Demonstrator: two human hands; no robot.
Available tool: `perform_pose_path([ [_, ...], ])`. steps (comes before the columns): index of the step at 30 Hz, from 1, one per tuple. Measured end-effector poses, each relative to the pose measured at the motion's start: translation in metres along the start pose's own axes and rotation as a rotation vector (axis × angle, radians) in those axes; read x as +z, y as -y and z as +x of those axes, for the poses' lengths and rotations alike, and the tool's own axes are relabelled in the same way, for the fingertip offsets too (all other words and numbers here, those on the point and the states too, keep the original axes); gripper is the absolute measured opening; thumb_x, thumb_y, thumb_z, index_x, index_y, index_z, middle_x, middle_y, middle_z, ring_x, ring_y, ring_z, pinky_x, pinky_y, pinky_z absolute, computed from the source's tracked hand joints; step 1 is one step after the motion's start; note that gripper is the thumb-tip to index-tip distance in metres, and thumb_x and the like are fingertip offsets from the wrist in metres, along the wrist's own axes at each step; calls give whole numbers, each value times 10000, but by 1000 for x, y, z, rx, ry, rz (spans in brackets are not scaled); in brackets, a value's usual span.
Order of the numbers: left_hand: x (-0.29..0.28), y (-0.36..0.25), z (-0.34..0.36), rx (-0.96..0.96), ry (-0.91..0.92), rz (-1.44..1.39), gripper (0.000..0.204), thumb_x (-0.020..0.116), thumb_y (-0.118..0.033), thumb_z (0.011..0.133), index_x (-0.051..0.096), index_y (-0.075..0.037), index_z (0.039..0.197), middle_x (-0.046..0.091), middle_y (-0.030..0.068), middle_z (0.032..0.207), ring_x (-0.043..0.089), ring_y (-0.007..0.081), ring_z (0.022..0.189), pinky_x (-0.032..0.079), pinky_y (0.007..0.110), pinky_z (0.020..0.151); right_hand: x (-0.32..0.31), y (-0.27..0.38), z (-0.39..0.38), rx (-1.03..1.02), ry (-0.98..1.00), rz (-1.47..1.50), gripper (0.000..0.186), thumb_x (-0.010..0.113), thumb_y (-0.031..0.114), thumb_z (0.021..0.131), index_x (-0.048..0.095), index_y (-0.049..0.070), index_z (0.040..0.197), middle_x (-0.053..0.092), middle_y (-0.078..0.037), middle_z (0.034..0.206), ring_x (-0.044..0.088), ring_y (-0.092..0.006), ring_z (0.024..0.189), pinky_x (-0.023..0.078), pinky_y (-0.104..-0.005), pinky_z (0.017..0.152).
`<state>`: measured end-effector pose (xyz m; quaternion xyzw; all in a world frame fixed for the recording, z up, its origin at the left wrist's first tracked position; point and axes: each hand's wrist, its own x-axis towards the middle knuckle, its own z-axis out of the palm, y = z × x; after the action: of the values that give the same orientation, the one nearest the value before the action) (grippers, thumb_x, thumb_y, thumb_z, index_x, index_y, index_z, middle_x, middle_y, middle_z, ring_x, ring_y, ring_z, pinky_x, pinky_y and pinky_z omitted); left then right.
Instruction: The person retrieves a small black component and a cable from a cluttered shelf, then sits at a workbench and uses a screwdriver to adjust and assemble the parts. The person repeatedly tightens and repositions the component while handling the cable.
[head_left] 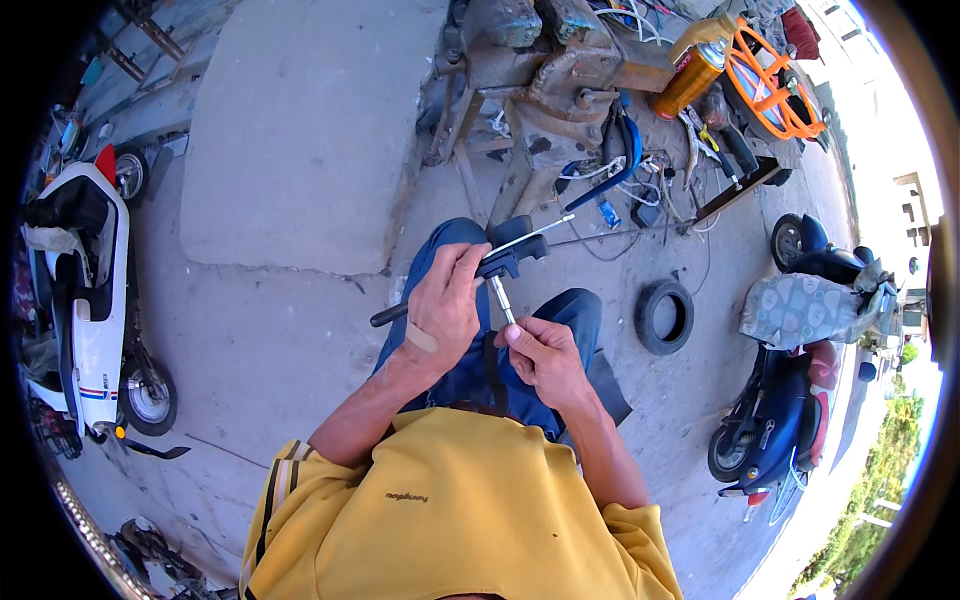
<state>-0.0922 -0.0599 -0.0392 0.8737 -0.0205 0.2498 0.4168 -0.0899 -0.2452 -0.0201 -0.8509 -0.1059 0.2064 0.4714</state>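
Observation:
My left hand [447, 298] is closed round a black bracket-like part [497, 264] above my knees. A thin pale rod [530, 237] slants up and right from beside its fingers. To the left of that hand a short black bar [388, 315] sticks out; whether it joins the part is hidden. Below the black part stands a silver metal shaft [502, 298], its upper end against the part. My right hand [548, 358] pinches the shaft's lower end between thumb and fingers. The exact kind of the black part cannot be made out.
Ahead stands a rusty metal stand with a vise [565, 70]. An orange spray can [690, 80], an orange wheel [772, 85] and a blue tube [622, 160] lie near it. A tyre [664, 316] and dark scooter [770, 430] are right; a white motorbike [95, 290] is left.

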Motion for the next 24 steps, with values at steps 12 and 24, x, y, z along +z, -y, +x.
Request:
perform_pose_path([
  [12, -5, -3, 2, -8, -47, -78, 438, 640, 97, 877, 609, 3, 1304, 668, 210, 1181, 670, 412, 1050, 551, 434, 871, -3, -6, -2, 447, 372, 1456, 288, 554, 283, 1077, 638, 22, 1163, 350, 55, 557, 321, -101, 421, 271, -289, 415],
  [24, 6, -7, 2, 61, -46, -14, 470, 647, 114, 847, 608, 13, 1305, 661, 220, 1215, 676, 409, 1063, 567, 438, 880, 8, -14, -9, -261, -268, -412, 212, 549, 219, 1080, 612, 20, 1119, 587, -68, 671, 547, -143, 472, 435, -323, 433],
])
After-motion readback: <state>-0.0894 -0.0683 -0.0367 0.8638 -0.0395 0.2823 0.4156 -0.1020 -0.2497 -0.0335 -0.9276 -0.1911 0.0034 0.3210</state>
